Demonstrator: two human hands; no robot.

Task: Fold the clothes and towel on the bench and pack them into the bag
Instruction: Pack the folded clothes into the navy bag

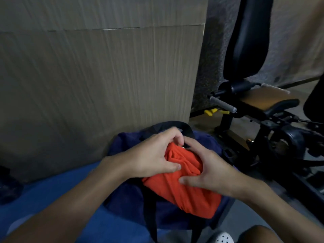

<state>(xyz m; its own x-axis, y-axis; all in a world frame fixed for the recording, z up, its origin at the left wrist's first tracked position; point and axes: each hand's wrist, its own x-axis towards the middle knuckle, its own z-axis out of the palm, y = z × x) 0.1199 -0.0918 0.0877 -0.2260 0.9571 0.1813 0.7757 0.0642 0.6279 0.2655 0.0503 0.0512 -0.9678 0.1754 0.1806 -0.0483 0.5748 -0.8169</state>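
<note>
Orange-red folded fabric bundle lay at frame centre on the dark navy cloth bag, long axis running from upper centre to lower right. Left hand clasped its far end, fingers curled; right hand gripped the right flank. Bag mouth probably lay beyond the far end, nearer the left hand.

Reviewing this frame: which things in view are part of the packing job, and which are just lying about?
In the job: left hand, right hand, orange garment, navy bag, blue bench.
Lying about: cardboard panel, gym machine, white shoe.
</note>
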